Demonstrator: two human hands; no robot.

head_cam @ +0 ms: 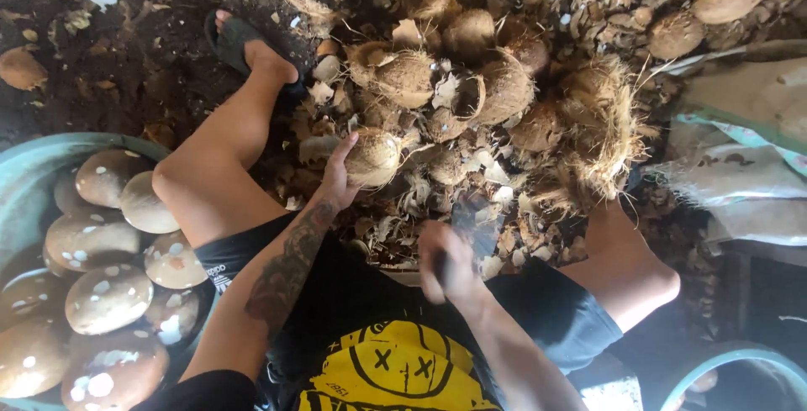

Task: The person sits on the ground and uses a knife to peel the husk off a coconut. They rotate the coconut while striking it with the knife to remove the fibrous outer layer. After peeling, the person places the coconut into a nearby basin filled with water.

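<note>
**Coconut in hand, blade poised at centre frame**

Your left hand (pixel 336 177) is out ahead of you, fingers wrapped round the near side of a husked coconut (pixel 374 157) sitting just left of centre frame, at the front edge of the pile of coconuts (pixel 479 83). Your right hand (pixel 445 264) is lower, at centre bottom, fist closed on the handle of a blade (pixel 475 222) — blurred, so you can't make out its edge or exact angle. This reads as the pick-and-strike step: 1 nut steadied, tool up beside it. The next move, by my judgement, calls for a firm hold on that nut and your left fingers kept off the line of the blade.

Around you: a teal basin (pixel 34 155) at left holds peeled, speckled nuts (pixel 109 293). Shell scraps (pixel 496 192) litter the ground between your knees. Your left leg (pixel 227 159) lies close beside the working hand, sandalled foot (pixel 248 45) toward upper left. A 2nd basin rim (pixel 731 356) shows at lower right.
</note>
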